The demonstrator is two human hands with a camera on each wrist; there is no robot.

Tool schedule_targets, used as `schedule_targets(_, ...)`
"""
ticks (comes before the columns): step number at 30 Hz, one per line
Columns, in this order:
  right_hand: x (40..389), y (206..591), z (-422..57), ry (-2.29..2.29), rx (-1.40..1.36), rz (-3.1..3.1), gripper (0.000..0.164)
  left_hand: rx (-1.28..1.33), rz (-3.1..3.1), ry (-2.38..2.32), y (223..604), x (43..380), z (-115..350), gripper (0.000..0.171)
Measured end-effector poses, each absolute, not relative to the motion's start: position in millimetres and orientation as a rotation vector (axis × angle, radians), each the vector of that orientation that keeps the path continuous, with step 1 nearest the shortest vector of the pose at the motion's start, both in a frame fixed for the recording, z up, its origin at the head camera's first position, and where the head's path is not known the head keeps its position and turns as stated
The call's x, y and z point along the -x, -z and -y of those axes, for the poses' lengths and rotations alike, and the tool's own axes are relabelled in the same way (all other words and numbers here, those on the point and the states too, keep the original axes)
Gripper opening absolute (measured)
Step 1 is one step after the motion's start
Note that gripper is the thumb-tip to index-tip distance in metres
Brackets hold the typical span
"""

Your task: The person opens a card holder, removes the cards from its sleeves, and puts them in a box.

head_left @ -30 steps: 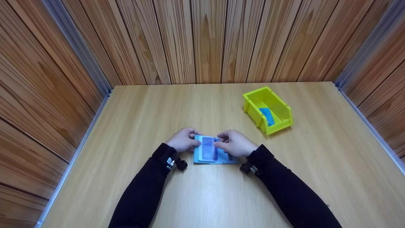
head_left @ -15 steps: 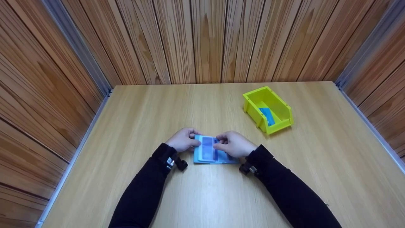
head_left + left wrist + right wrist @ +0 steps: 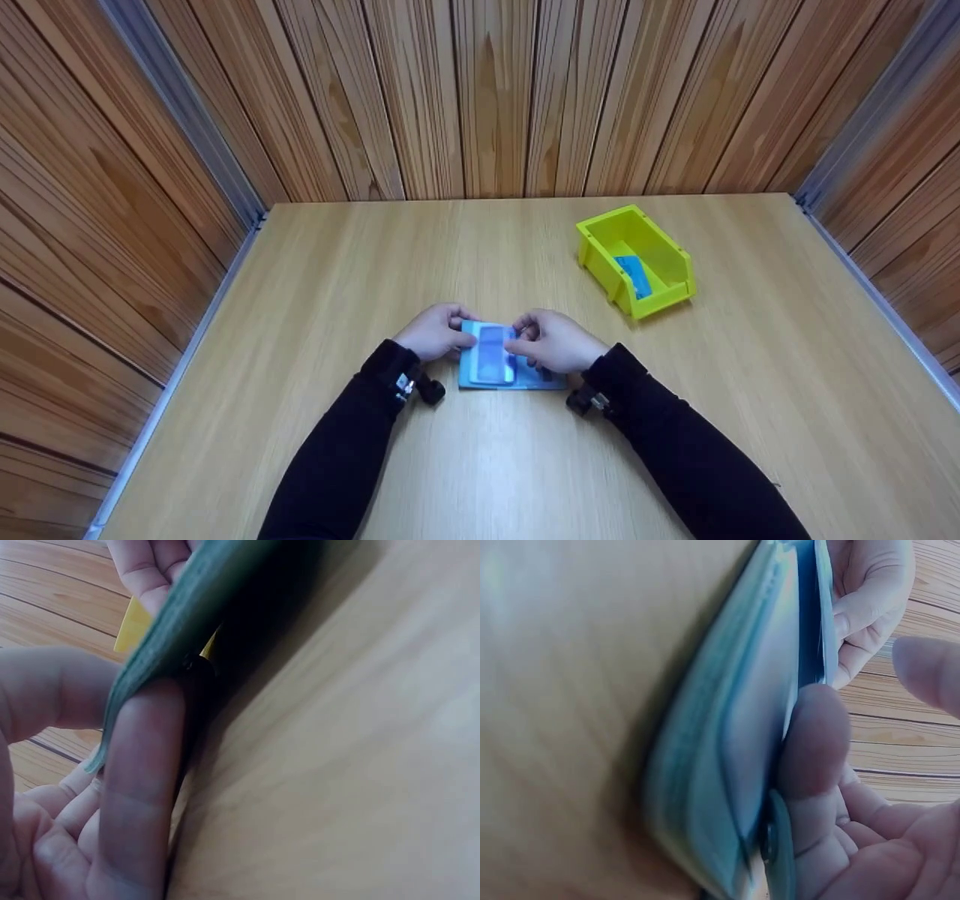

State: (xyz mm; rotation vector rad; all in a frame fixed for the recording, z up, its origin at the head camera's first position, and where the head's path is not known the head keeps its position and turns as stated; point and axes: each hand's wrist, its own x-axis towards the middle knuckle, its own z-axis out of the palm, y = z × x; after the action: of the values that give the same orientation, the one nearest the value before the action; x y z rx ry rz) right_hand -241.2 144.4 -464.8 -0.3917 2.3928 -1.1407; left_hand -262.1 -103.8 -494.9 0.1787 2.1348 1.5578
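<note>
In the head view a blue card holder (image 3: 544,379) lies open on the table with a clear, bluish sleeve page (image 3: 491,352) on its left half. My left hand (image 3: 431,332) pinches the holder's left edge; in the left wrist view the thumb (image 3: 142,765) and forefinger grip its cover (image 3: 161,641). My right hand (image 3: 562,341) is over the right half, fingertips at the sleeve's right edge. In the right wrist view its thumb (image 3: 817,742) touches the stacked sleeves (image 3: 757,735), and the forefinger stands apart. A strap with a snap button (image 3: 771,840) shows below that thumb.
A yellow-green bin (image 3: 664,307) stands at the back right of the wooden table (image 3: 360,255), with a small blue packet (image 3: 634,276) inside. Wood-panelled walls (image 3: 487,97) close off the back and both sides.
The clear sleeve page has shifted slightly and its sheen is lighter. My right hand has moved a touch to the left; the left hand keeps its place.
</note>
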Motion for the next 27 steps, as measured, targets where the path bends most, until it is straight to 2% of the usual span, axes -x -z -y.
schedule_targets(19, 243.9, 467.7, -143.8, 1.302, 0.251, -2.359, 0.027, -0.163, -2.126, -1.561, 494.2, 260.9, 104.0, 0.035)
schedule_targets(27, 245.9, 468.0, -143.0, 1.355, 0.208, -2.343, 0.028, -0.154, -2.142, -1.537, 492.5, 260.7, 103.5, 0.035)
